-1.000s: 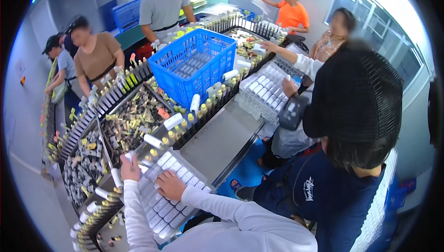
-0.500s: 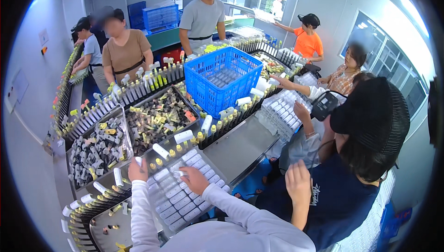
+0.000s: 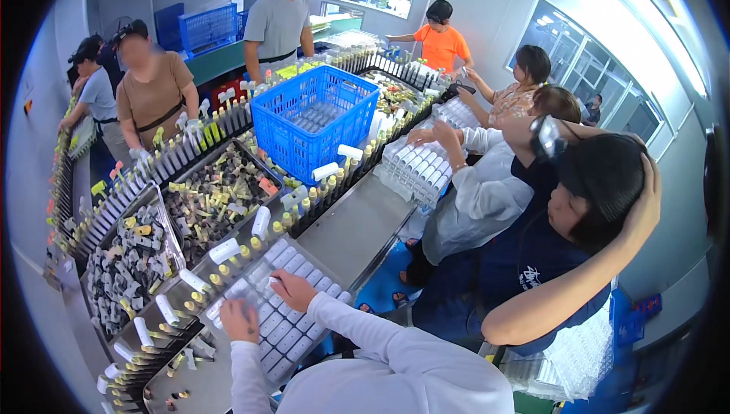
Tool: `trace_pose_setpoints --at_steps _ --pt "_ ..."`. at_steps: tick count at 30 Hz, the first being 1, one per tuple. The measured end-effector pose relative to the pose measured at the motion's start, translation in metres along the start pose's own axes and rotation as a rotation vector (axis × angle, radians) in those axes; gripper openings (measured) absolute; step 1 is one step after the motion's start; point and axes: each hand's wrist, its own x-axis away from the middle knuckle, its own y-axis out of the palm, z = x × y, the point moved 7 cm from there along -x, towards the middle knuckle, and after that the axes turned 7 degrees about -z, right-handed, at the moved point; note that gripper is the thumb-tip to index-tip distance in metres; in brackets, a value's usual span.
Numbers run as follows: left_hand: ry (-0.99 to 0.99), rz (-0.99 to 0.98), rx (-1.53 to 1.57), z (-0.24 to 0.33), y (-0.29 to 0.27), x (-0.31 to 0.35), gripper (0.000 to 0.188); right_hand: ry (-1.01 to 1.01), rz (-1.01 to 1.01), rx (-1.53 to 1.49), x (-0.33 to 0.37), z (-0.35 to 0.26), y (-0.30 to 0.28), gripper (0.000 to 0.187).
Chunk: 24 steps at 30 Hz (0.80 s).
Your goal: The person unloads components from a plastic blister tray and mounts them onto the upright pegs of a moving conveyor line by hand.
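Left hand (image 3: 239,320) curled, now over tray (image 3: 242,288) (hold unclear), right hand (image 3: 293,291) pinching white piece (image 3: 273,280)

Steel bench (image 3: 353,222): I see a bare strip open beyond the tray (image 3: 258,271) of white pieces (image 3: 286,338).
Yellow-topped posts (image 3: 306,206): an upright row fences its left edge.
Blue crate (image 3: 285,139): bars my way behind them.
Right side: a co-worker's bent elbow (image 3: 500,326) juts in.
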Motion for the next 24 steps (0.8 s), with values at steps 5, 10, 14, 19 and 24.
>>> trace_pose_setpoints --at_steps 5,10,14,19,24 --pt "0.042 -0.096 -0.106 0.007 0.021 -0.005 0.021 -0.045 0.020 -0.014 -0.001 0.001 -0.004 0.035" --pt "0.042 -0.072 -0.062 0.018 0.015 -0.008 0.026 -0.131 0.005 0.030 0.002 -0.004 -0.008 0.042" --pt "0.264 -0.204 -0.070 0.024 0.022 0.002 0.026 -0.020 0.016 0.062 0.002 0.000 -0.001 0.042" --pt "0.251 -0.228 -0.060 0.025 0.024 0.000 0.029 -0.027 0.027 0.044 0.000 0.001 0.000 0.042" --pt "0.279 -0.275 -0.060 0.022 0.030 -0.001 0.028 -0.344 0.383 0.063 -0.036 -0.057 -0.045 0.035"
